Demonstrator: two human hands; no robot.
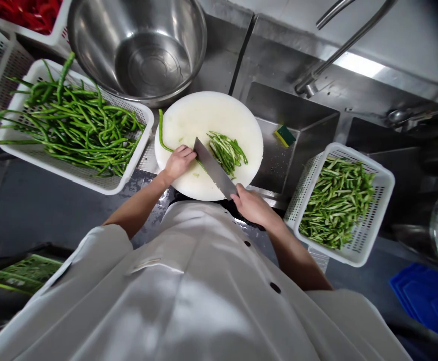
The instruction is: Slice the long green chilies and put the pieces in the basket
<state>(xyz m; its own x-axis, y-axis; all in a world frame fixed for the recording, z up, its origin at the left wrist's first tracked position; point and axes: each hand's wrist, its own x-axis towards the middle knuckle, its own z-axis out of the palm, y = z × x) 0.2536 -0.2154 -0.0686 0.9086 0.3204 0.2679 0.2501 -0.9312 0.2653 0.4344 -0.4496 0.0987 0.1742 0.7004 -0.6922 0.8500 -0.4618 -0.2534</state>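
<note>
On a round white cutting board (204, 110), my left hand (180, 163) is closed on a long green chili pepper (161, 129), whose curved end sticks out to the upper left. My right hand (249, 202) grips the handle of a cleaver (216, 170). Its broad blade slants across the board, with the far corner close to my left fingertips. Right of the blade lies a small pile of sliced green pepper (226, 153). A few stray bits are scattered on the board. My left fingers partly hide the pepper.
Whole green peppers fill a white basket (110, 189) at left; cut pieces are in another basket (362, 258) at right. A large steel bowl (136, 30) stands behind the board. A sponge (284, 136) sits in the sink (271, 165), below a faucet (339, 50).
</note>
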